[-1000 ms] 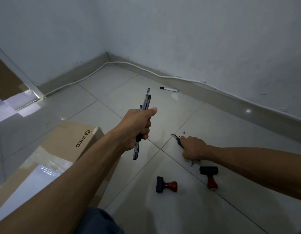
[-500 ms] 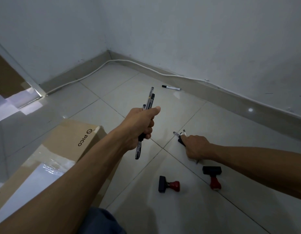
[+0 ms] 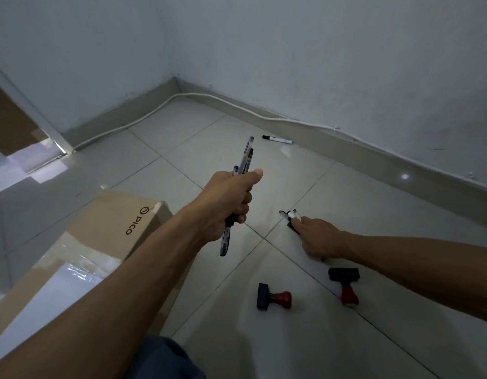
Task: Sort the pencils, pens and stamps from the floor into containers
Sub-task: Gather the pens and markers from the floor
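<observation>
My left hand [image 3: 231, 198] is raised above the floor, fisted around a bunch of pens [image 3: 243, 162] that stick out above and below it. My right hand [image 3: 320, 236] rests low on the tiles, fingers closed over a few pens [image 3: 291, 216] whose tips poke out past the fingertips. Two stamps with black bases and red handles lie on the floor: one [image 3: 273, 296] in front of me, the other [image 3: 344, 283] just under my right forearm. A black-and-white marker [image 3: 277, 139] lies alone near the far skirting.
A cardboard box marked PICO [image 3: 105, 242] sits at my left, under my left forearm. A white cable [image 3: 209, 98] runs along the skirting around the room's corner. Walls close the space at the back and right.
My right hand has gathered the floor pens further, and their white tips now show past the fingers. My left hand stays raised with its bunch; the view shifted slightly.
</observation>
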A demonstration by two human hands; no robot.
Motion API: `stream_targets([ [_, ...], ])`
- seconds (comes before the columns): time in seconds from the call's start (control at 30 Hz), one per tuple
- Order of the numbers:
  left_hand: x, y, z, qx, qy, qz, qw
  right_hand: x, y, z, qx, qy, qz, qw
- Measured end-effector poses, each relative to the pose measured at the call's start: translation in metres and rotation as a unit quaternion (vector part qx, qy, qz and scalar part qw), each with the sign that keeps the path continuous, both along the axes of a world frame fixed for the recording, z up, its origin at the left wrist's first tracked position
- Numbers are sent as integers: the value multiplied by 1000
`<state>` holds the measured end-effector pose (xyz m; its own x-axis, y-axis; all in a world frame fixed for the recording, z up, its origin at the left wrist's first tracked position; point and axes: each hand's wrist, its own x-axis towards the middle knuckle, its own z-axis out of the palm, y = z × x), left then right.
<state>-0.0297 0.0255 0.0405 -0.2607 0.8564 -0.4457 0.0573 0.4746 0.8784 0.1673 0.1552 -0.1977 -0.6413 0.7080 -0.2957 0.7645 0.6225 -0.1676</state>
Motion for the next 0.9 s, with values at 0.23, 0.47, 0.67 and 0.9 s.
stream_targets([
  [0.23,2,-2,4,7,3,-2,1000,-2,-11,-5,60,-45,28,997],
  [0.47,0,-3,4,8,4,8,1000,0,-12,-5,44,-64,16,997],
  [0.67,1,-1,1,2,10,4,1000,-3,-8,0,-3,-69,-13,998],
  [0.9,0,0,0,-4,11,14,1000,-5,-7,15,-100,-24,-34,994],
])
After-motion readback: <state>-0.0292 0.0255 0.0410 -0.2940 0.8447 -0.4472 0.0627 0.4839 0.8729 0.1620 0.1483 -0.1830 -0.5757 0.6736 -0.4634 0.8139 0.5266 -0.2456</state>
